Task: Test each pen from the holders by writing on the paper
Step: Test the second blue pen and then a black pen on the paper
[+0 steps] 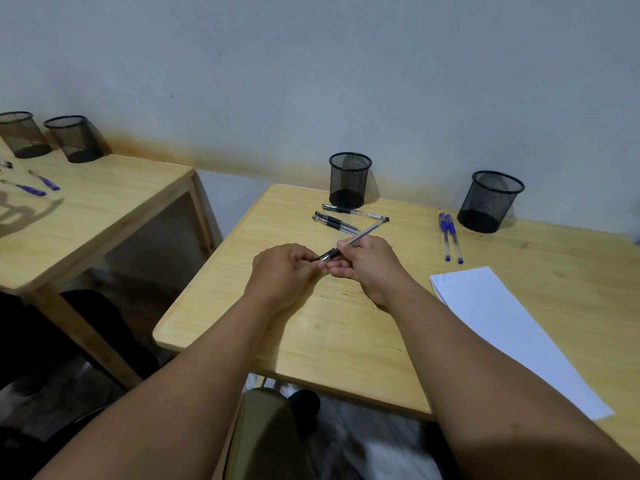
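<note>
Over the middle of the wooden table (339, 337), my right hand (369, 268) grips the clear barrel of a black pen (360, 235) that points up and to the right. My left hand (282, 271) pinches the pen's black cap end (323, 255). Three other black pens (341, 220) lie on the table in front of the left mesh holder (349, 180). Two blue pens (450, 237) lie beside the right mesh holder (490, 201). A white sheet of paper (512, 327) lies at the right, with a faint mark near its top corner.
A second wooden table (104, 202) stands to the left with two more mesh holders (74, 138) and a few blue pens (34, 185). A gap separates the two tables. My knees and a dark chair show below the table's front edge.
</note>
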